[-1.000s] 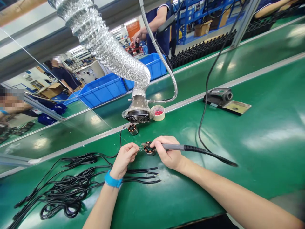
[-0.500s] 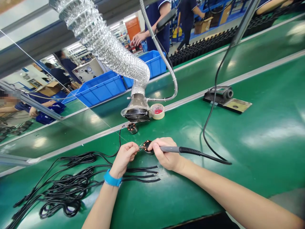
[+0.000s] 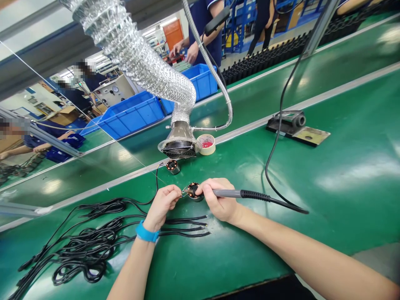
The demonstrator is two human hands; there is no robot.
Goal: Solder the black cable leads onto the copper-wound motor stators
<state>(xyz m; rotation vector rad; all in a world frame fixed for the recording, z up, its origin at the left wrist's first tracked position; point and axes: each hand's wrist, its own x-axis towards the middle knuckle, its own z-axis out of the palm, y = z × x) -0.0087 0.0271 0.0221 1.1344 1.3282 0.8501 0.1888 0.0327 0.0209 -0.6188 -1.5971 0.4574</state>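
Note:
My left hand, with a blue band at the wrist, pinches the end of a thin solder wire that runs down from the upper left. My right hand is closed round the grey handle of a soldering iron. Between the hands, a round motor stator with copper windings sits on the green bench, partly covered by my right fingers. The iron's tip is at the stator's left side, close to my left fingertips; exact contact is too small to tell. Another stator stands farther back, with a black cable beside it.
Black cables lie coiled at the left. A fume extractor hood on a foil duct hangs above, beside a tape roll. A soldering iron stand is at the right. Blue bins and co-workers are beyond.
The soldering iron's handle has shifted slightly right and tilted a little flatter, its cord moving along. My left hand stays almost in place. A co-worker's hands in the background have moved.

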